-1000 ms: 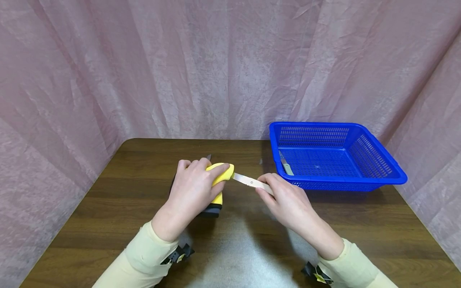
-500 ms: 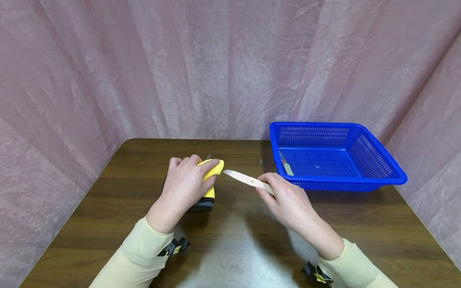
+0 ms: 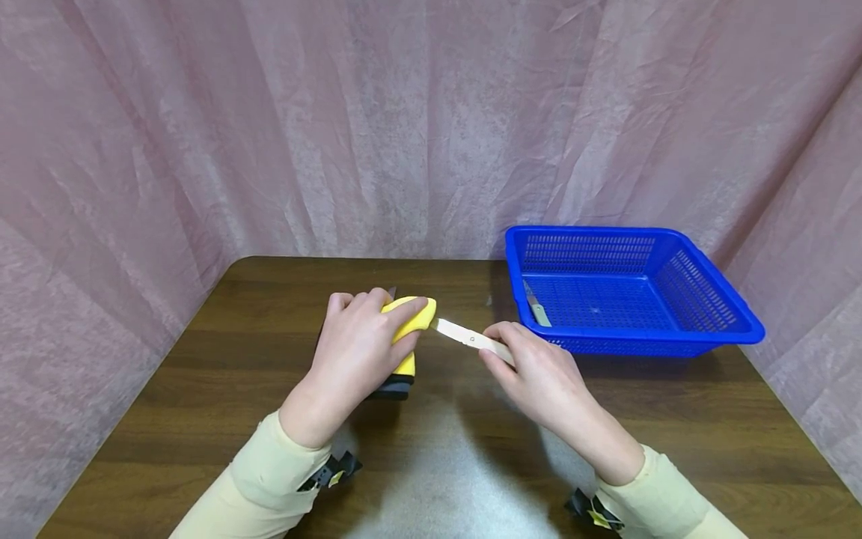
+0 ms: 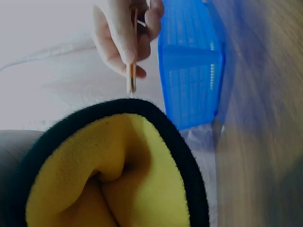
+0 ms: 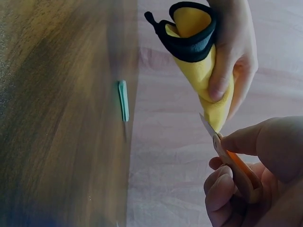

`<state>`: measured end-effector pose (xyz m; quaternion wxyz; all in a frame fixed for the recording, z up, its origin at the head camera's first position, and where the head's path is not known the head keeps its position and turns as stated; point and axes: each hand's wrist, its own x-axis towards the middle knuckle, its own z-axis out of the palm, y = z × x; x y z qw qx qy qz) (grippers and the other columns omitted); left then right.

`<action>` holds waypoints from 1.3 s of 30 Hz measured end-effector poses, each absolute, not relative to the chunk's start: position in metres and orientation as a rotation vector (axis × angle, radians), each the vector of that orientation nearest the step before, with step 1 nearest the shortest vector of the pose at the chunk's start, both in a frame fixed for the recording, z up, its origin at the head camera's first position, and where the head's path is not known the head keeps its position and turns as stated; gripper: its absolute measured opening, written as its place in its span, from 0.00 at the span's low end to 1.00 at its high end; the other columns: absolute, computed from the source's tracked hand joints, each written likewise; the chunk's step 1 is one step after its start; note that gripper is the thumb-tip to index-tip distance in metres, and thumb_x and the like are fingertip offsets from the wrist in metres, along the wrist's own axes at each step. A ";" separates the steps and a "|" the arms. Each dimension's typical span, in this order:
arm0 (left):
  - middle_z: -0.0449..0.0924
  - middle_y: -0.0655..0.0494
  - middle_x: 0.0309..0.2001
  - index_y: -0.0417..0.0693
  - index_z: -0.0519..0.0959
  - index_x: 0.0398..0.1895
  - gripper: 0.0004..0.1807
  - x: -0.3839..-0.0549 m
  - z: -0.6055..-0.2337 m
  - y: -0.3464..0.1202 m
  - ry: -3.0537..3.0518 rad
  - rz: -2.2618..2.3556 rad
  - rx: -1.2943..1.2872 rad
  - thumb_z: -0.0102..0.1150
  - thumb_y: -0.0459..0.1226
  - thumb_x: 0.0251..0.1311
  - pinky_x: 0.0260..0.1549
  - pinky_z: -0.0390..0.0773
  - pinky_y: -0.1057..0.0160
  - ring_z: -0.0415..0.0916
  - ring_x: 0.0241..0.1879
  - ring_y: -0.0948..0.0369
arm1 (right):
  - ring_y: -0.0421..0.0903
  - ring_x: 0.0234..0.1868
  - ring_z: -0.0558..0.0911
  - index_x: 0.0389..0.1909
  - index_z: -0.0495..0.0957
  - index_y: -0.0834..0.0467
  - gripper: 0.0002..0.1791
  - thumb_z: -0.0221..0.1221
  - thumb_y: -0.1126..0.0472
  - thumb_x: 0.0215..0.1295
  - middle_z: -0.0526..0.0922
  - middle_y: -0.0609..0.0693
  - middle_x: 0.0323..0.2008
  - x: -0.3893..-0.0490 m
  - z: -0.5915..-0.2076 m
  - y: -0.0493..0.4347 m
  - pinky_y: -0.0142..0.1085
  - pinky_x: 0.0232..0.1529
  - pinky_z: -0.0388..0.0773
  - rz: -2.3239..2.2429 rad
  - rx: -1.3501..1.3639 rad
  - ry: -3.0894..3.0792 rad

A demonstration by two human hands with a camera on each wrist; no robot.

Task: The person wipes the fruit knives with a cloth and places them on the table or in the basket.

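Observation:
My left hand (image 3: 357,337) grips a folded yellow cloth (image 3: 419,314) with black-and-grey edging, its end poking out past the fingers. In the right wrist view the cloth (image 5: 196,71) is rolled into a cone. My right hand (image 3: 539,370) holds a folding knife (image 3: 474,340) by its pale handle, blade pointing left at the cloth. The blade (image 5: 207,124) shows against the cloth's tip; whether they touch I cannot tell. Orange lines the handle slot. Beyond my left hand, a green-handled knife (image 5: 124,101) lies on the table, mostly hidden in the head view.
A blue plastic basket (image 3: 640,337) stands at the back right of the wooden table (image 3: 222,389). Inside it, along the left wall, lies a knife (image 3: 538,308) with a pale green handle. A pink curtain (image 3: 404,135) hangs behind the table.
My left hand with the cloth slid left off the blade, baring its tip, then came back right to the tip. The right hand and its knife have hardly moved.

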<state>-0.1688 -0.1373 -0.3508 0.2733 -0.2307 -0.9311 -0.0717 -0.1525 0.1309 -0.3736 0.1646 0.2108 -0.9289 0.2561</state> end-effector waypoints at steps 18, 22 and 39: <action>0.84 0.50 0.38 0.64 0.90 0.62 0.23 -0.152 -0.355 -0.113 -2.336 -0.134 -0.799 0.79 0.44 0.62 0.44 0.75 0.44 0.81 0.33 0.51 | 0.42 0.28 0.77 0.47 0.86 0.49 0.05 0.67 0.53 0.78 0.80 0.38 0.31 -0.154 -0.373 0.130 0.44 0.28 0.74 0.736 0.590 -2.687; 0.84 0.51 0.38 0.64 0.90 0.62 0.24 -0.150 -0.356 -0.110 -2.325 -0.126 -0.821 0.80 0.44 0.61 0.44 0.75 0.45 0.82 0.34 0.53 | 0.42 0.28 0.77 0.48 0.86 0.48 0.05 0.67 0.53 0.78 0.80 0.38 0.31 -0.153 -0.373 0.131 0.44 0.28 0.74 0.742 0.588 -2.696; 0.82 0.51 0.36 0.66 0.90 0.62 0.24 -0.150 -0.360 -0.112 -2.353 -0.065 -0.794 0.80 0.46 0.61 0.43 0.74 0.46 0.81 0.32 0.52 | 0.42 0.29 0.77 0.49 0.86 0.49 0.05 0.67 0.54 0.79 0.79 0.38 0.31 -0.152 -0.373 0.130 0.44 0.30 0.75 0.741 0.612 -2.690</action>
